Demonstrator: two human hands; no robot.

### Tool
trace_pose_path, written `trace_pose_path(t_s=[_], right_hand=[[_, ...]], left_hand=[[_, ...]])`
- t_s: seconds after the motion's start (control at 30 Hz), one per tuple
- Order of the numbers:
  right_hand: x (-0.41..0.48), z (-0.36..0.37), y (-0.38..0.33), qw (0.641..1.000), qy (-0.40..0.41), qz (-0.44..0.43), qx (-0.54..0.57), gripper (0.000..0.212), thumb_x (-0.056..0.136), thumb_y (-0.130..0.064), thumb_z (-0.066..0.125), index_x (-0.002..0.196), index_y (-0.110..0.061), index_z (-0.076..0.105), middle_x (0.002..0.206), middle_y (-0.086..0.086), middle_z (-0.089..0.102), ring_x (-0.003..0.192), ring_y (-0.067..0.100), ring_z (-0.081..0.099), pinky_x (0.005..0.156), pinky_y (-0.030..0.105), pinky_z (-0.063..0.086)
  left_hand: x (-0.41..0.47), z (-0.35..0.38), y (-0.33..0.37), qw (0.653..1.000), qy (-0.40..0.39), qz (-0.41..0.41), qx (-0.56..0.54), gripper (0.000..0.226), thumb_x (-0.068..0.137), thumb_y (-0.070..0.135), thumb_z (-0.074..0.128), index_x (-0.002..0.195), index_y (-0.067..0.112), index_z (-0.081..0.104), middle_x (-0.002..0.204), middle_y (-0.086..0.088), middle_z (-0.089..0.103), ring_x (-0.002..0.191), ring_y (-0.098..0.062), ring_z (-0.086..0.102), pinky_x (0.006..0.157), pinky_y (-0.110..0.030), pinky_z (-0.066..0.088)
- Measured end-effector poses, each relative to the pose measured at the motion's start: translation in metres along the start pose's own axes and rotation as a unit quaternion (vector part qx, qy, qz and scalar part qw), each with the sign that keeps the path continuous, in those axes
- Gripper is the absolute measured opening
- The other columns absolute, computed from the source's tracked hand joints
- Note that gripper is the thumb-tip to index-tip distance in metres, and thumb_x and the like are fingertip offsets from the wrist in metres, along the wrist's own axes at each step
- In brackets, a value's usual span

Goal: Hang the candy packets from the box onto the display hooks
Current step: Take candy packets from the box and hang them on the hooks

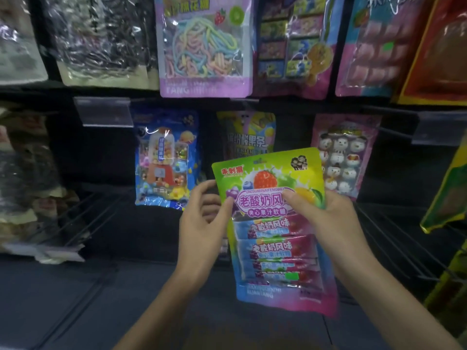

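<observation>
From the head camera, both hands hold one candy packet in front of the lower row of a dark display rack; the packet is green and yellow at the top with fruit pictures, purple and pink lower down, with wrapped sticks showing through a clear window; it is tilted, its top leaning left, and it is on no hook, only in the hands. The left hand pinches the packet's left edge, thumb on the front and curled fingers behind; the right hand grips the right side, thumb laid across the printed front, the other fingers hidden behind it.

Behind the packet's top edge hangs a yellow packet, partly covered by it; to its left hangs a blue gumball packet, to its right a pink snowman packet. In the row above, a purple packet of rainbow strings hangs between dark packets on the left and more bright ones on the right. A clear price-tag holder sits on the rail at left; bare wire hooks jut out below it; further hooks show at the lower right.
</observation>
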State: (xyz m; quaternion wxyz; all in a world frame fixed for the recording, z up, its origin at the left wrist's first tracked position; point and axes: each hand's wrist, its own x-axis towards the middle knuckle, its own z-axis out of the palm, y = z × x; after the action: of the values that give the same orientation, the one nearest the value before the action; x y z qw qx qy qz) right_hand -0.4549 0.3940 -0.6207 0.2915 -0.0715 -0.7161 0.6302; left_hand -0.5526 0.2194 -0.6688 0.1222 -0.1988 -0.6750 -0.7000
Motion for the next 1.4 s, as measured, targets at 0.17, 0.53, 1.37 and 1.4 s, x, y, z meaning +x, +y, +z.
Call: trace_pose_path(t_s=[0.17, 0.53, 1.37, 1.4], right_hand=[[0.006, 0.004, -0.007, 0.998, -0.012, -0.008, 0.059, 0.009, 0.093, -0.028, 0.075, 0.098, -0.023, 0.081, 0.099, 0.000, 0.082, 0.092, 0.023, 0.080, 0.093, 0.049, 0.059], [0.023, 0.026, -0.006, 0.992, -0.047, -0.007, 0.119, 0.033, 0.091, -0.009, 0.074, 0.119, -0.023, 0.065, 0.109, 0.003, 0.079, 0.098, 0.024, 0.078, 0.080, 0.039, 0.063], [0.020, 0.026, 0.002, 0.994, -0.071, -0.019, 0.076, 0.029, 0.090, -0.009, 0.075, 0.115, -0.023, 0.069, 0.101, -0.003, 0.081, 0.090, 0.014, 0.079, 0.070, 0.018, 0.060], [0.020, 0.026, 0.002, 0.995, -0.070, -0.019, 0.076, 0.028, 0.091, -0.009, 0.075, 0.115, -0.022, 0.069, 0.100, -0.004, 0.081, 0.088, 0.012, 0.079, 0.069, 0.016, 0.059]], left_hand=[[0.028, 0.009, 0.035, 0.997, -0.018, 0.004, -0.079, 0.021, 0.100, 0.026, 0.069, 0.120, 0.018, 0.065, 0.109, -0.004, 0.078, 0.101, -0.025, 0.077, 0.091, -0.049, 0.062], [0.061, -0.003, 0.062, 0.982, 0.014, -0.020, -0.189, 0.016, 0.097, 0.016, 0.071, 0.112, 0.011, 0.070, 0.105, -0.012, 0.080, 0.096, -0.034, 0.078, 0.091, -0.054, 0.061], [0.068, -0.006, 0.058, 0.977, 0.034, -0.054, -0.202, 0.017, 0.097, 0.016, 0.072, 0.113, 0.011, 0.070, 0.104, -0.011, 0.081, 0.097, -0.032, 0.078, 0.094, -0.056, 0.061], [0.068, -0.007, 0.057, 0.977, 0.032, -0.056, -0.201, 0.018, 0.097, 0.016, 0.072, 0.114, 0.011, 0.070, 0.105, -0.011, 0.081, 0.098, -0.032, 0.078, 0.095, -0.056, 0.061]])
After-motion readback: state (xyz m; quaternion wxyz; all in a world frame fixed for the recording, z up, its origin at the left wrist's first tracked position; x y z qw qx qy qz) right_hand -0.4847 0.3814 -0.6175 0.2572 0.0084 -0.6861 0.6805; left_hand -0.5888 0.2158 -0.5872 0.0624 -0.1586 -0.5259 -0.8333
